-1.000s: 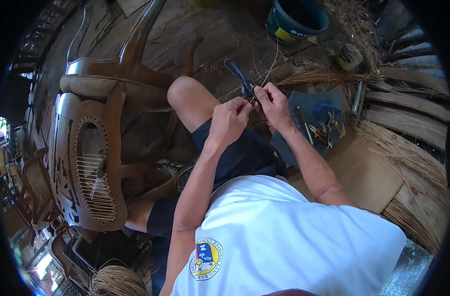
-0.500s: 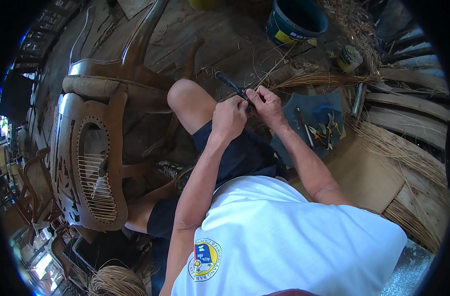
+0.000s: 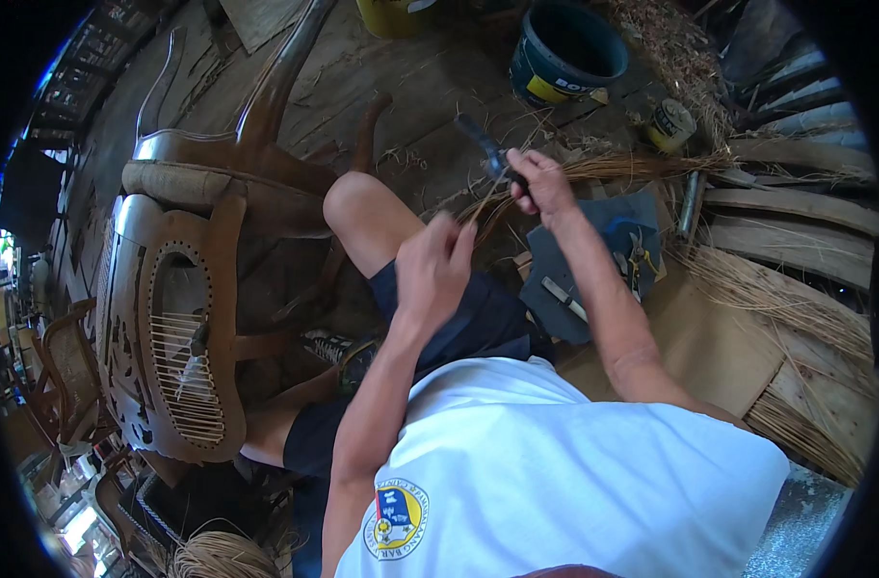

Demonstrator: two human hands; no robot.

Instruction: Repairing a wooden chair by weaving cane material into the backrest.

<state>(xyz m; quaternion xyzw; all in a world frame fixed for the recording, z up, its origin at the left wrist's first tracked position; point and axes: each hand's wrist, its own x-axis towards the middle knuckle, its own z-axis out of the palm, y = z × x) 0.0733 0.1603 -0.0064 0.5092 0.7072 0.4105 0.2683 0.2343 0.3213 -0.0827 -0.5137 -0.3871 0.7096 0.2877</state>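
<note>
My right hand (image 3: 543, 185) is wrapped round a long dark tool (image 3: 480, 138) whose far end points up and left; blur hides its exact kind. Below and left of it, my left hand (image 3: 436, 265) pinches a thin cane strand (image 3: 485, 202), which runs up toward the tool. Motion smears the left fingertips. Both hands are apart, above my lap and beside my bent knee. To the left, a carved wooden chair (image 3: 225, 289) lies tipped, with rows of cane strands (image 3: 181, 361) strung across the oval opening in its back.
Right of my lap, a dark blue-grey mat (image 3: 547, 258) carries yellow-handled pliers (image 3: 638, 262) and a flat light tool (image 3: 564, 298). Beyond stand a dark green bucket (image 3: 526, 60), a small can (image 3: 669, 126) and a cane bundle (image 3: 632, 167). Another coiled bundle (image 3: 223, 557) sits at lower left.
My hands, close together before, have moved apart: the right one up and right with the dark tool, the left one down. The cane strand now shows between them.
</note>
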